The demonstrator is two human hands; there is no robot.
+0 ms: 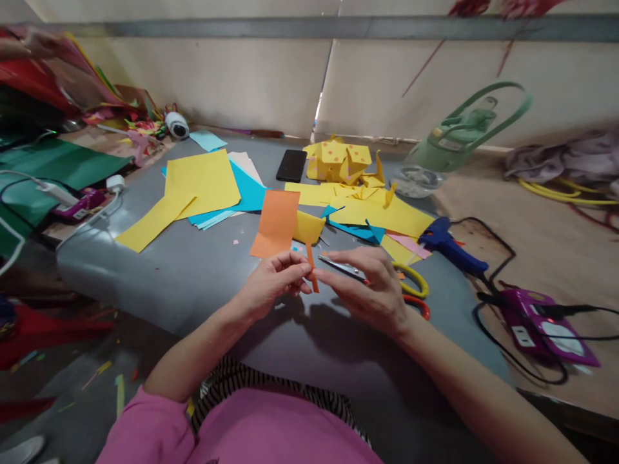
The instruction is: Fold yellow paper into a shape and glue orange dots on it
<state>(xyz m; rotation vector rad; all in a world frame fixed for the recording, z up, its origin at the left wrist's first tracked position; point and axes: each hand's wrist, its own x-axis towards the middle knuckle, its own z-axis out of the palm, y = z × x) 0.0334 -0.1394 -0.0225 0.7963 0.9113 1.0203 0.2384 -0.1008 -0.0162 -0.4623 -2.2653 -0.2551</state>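
Note:
My left hand [275, 280] is closed in a pinch on a narrow orange paper strip [311, 256], which stands nearly upright at the fingertips. My right hand [370, 290] is close by on the right, its thumb and fingers apart, with one tip at the strip's edge. Between and behind those fingers show the blades of a pair of scissors [416, 280] with yellow and red handles; my hand partly covers them. Just beyond my left hand lies an orange paper rectangle [275, 222], overlapping a yellow paper piece [309, 227].
Yellow sheets [200, 183] and blue paper lie left. Behind are a black phone [291, 165] and spotted yellow paper figure [338, 161]. At right stand a green-topped bottle [447, 142], blue glue gun [452, 248] and purple power strip [546, 328] with cords. Another person's hand [41, 44] shows far left.

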